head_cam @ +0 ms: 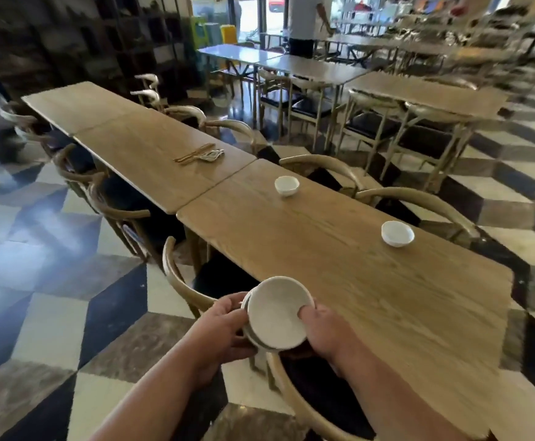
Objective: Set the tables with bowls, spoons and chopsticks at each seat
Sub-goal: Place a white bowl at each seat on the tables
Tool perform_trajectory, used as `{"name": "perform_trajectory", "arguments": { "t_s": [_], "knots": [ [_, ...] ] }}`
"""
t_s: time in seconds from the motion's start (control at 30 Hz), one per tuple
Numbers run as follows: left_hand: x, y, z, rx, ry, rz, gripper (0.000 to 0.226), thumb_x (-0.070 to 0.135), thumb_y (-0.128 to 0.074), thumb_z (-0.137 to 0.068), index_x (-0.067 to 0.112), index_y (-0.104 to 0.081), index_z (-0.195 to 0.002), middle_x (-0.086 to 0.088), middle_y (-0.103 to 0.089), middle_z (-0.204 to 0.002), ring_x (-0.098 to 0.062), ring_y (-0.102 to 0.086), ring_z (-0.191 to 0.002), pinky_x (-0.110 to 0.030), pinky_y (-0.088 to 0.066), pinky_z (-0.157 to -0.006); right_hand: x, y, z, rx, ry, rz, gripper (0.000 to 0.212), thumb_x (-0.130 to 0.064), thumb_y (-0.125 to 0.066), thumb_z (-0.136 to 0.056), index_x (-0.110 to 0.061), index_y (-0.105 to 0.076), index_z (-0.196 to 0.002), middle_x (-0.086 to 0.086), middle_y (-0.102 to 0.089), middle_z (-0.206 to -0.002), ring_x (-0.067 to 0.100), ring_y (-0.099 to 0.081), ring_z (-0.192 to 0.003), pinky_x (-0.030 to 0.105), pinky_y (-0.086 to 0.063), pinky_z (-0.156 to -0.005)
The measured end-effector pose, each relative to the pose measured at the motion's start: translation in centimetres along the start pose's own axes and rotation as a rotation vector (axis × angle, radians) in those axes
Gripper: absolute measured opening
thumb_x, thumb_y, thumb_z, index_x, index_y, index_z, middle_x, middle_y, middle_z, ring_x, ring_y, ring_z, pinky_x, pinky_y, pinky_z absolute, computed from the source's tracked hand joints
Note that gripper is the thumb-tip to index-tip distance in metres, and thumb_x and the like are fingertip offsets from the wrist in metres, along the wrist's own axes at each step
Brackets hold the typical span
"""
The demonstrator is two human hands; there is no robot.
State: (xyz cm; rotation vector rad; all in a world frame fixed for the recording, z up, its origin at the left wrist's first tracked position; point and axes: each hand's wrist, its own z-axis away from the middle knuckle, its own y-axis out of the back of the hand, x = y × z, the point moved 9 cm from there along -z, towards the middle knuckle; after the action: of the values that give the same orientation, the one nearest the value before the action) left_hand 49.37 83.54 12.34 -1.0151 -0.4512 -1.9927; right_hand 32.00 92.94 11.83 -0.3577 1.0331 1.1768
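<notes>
1. Watching through the head camera, I saw the left grip [220, 329] curled round the left side of a small stack of round white ceramic bowls [274, 316]. Its fingers were wrapped underneath, so it was clasping the stack.
2. The right grip [326, 332] pinched the top bowl [279, 303] at its right rim. The thumb was hooked inside and the other fingers were hidden below.
3. The stack was in the air, tilted so the top bowl's inside faced the camera. It hung over the near left edge of the long pale wooden bench [371, 297], just above the curved back of a pale wooden chair [291, 393]. At least two rims showed, but I could not count the bowls.
4. Two more bowls stood upright along the bench's right side, well apart. A nearer small white bowl [397, 233] and a farther small white bowl [287, 185] each sat by a chair.
5. On the next bench section a bundle of light wooden chopsticks [193, 154] lay flat. A little heap of pale spoons [211, 155] lay just beside it on the right, too blurred for me to count.
6. Chairs of the same kind lined both long sides of the bench. They stood on a floor of black, white and grey tiles [53, 329].
7. At the far end of the room were other wooden benches with chairs. Beyond them stood a person in a light top [302, 27].
</notes>
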Motion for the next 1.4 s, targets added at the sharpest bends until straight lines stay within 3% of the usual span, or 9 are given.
{"name": "perform_trajectory", "arguments": {
  "t_s": [0.13, 0.23, 0.43, 0.67, 0.8, 0.97, 1.23, 1.3, 1.4],
  "knots": [
    [0.2, -4.7, -3.6, -0.131, 0.003, -0.041, 0.032, 0.019, -0.069, -0.103, 0.031, -0.061, -0.132, -0.01, -0.081, -0.111, -0.029, -0.081, -0.088, -0.043, -0.066, -0.073, 2.9, 4.1, 0.1, 0.167, -0.084, -0.108, 0.033, -0.039, -0.049, -0.094, -0.029, -0.063, -0.121, 0.006, -0.065, -0.109, 0.034, -0.068, -0.102, 0.058, -0.065, -0.084],
    [-0.2, -8.6, -6.4, -0.206, 0.063, -0.108, 0.03, 0.015, -0.064, -0.104, 0.034, -0.062, -0.127, -0.009, -0.083, -0.105, -0.035, -0.081, -0.094, -0.046, -0.064, -0.083, 5.3, 7.5, -0.2, 0.263, -0.147, -0.227, 0.022, -0.023, -0.045, -0.107, -0.029, -0.057, -0.125, 0.006, -0.059, -0.111, 0.032, -0.065, -0.1, 0.049, -0.068, -0.072],
    [-1.2, -15.3, -13.4, -0.322, 0.171, -0.307, 0.031, 0.02, -0.064, -0.105, 0.033, -0.058, -0.132, -0.011, -0.08, -0.116, -0.031, -0.082, -0.097, -0.045, -0.066, -0.088, 11.3, 12.8, -5.2, 0.37, -0.244, -0.239, 0.019, -0.023, -0.043, -0.108, -0.024, -0.053, -0.124, 0.01, -0.062, -0.11, 0.029, -0.067, -0.088, 0.037, -0.06, -0.058],
    [-1.4, -18.1, -23.0, -0.256, 0.286, -0.482, 0.043, 0.007, -0.066, -0.099, 0.03, -0.053, -0.133, -0.019, -0.075, -0.118, -0.036, -0.082, -0.094, -0.056, -0.066, -0.088, 16.6, 14.1, -13.7, 0.375, -0.33, -0.255, 0.025, -0.017, -0.046, -0.102, -0.018, -0.056, -0.125, 0.015, -0.066, -0.109, 0.025, -0.064, -0.064, 0.033, -0.054, -0.049],
    [-0.7, -17.7, -27.6, -0.142, 0.27, -0.53, 0.046, 0.007, -0.063, -0.1, 0.031, -0.051, -0.138, -0.018, -0.064, -0.125, -0.038, -0.076, -0.101, -0.053, -0.069, -0.078, 19.1, 16.2, -16.0, 0.541, -0.371, -0.406, 0.023, -0.009, -0.048, -0.1, -0.019, -0.058, -0.119, 0.014, -0.064, -0.11, 0.028, -0.063, -0.066, 0.032, -0.049, -0.044],
    [0.1, -16.3, -31.0, -0.102, 0.252, -0.518, 0.048, 0.006, -0.062, -0.1, 0.029, -0.051, -0.14, -0.013, -0.062, -0.12, -0.038, -0.075, -0.104, -0.049, -0.068, -0.079, 22.2, 18.0, -17.6, 0.626, -0.473, -0.35, 0.026, -0.006, -0.05, -0.102, -0.023, -0.052, -0.121, 0.001, -0.059, -0.109, 0.031, -0.069, -0.071, 0.036, -0.059, -0.05],
    [-0.1, -15.1, -33.8, -0.224, 0.292, -0.409, 0.047, 0.004, -0.057, -0.105, 0.032, -0.051, -0.143, -0.017, -0.064, -0.129, -0.04, -0.077, -0.1, -0.044, -0.066, -0.077, 23.4, 15.9, -19.6, 0.664, -0.555, -0.381, 0.015, -0.011, -0.058, -0.104, -0.013, -0.056, -0.119, 0.012, -0.064, -0.119, 0.034, -0.071, -0.076, 0.036, -0.06, -0.05],
    [0.3, -14.4, -34.4, -0.267, 0.293, -0.384, 0.048, 0.005, -0.056, -0.105, 0.03, -0.052, -0.146, -0.017, -0.066, -0.13, -0.037, -0.079, -0.094, -0.043, -0.066, -0.077, 22.4, 15.9, -19.1, 0.683, -0.563, -0.308, 0.033, -0.025, -0.067, -0.102, -0.013, -0.056, -0.131, 0.01, -0.066, -0.125, 0.03, -0.07, -0.083, 0.04, -0.06, -0.056],
    [1.8, -12.6, -35.3, -0.346, 0.303, -0.331, 0.047, 0.006, -0.056, -0.105, 0.028, -0.052, -0.147, -0.016, -0.065, -0.133, -0.036, -0.08, -0.092, -0.043, -0.066, -0.077, 18.3, 17.2, -17.7, 0.847, -0.546, 0.044, 0.054, -0.042, -0.065, -0.099, -0.024, -0.05, -0.148, 0.005, -0.061, -0.132, 0.028, -0.068, -0.105, 0.04, -0.057, -0.08]
  ]
}}
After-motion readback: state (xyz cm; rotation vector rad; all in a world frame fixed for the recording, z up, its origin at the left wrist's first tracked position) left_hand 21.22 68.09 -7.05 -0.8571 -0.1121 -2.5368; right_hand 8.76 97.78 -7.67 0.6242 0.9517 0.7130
